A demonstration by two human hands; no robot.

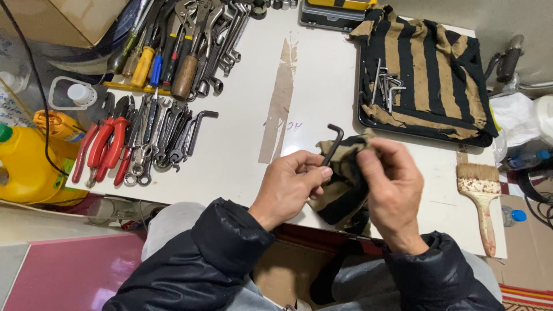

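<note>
Both hands work close together over the near edge of the white worktop [322, 75]. My left hand [288, 187] is closed, thumb and fingers pinching the long arm of a black hex key [333, 142], its bent end up toward twelve o'clock. My right hand [394, 187] is curled around a striped black-and-tan rag [341, 198], pressing it against the key. At one o'clock, small hex keys [387, 86] lie on a striped cloth [432, 63]. At ten o'clock lie wrenches [167, 135] and red-handled pliers [103, 147]; at three o'clock, a paintbrush [480, 196].
</note>
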